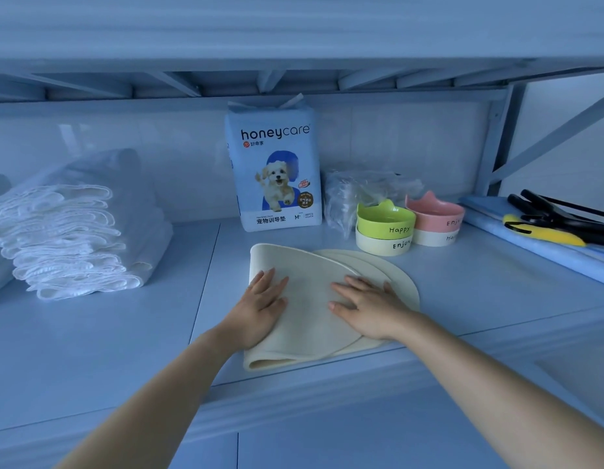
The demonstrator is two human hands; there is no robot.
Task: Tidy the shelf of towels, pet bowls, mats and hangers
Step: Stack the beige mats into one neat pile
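Squarely at the front of the shelf (124, 333) lies a folded cream mat (307, 319), fold to the left, resting on more round mats (403, 282) that peek out on its right. The left hand (263, 306) and right hand (368, 306) both press flat on it, fingers straight, gripping nothing. Behind stand a honeycare training-pad pack (276, 170), a crumpled plastic bag (351, 194) and two stacks of cat-eared pet bowls, green on cream (385, 228) and pink on white (436, 221). White towels (66, 238) are piled at the left. Black and yellow hangers (558, 221) lie on a blue sheet (530, 245) at the far right.
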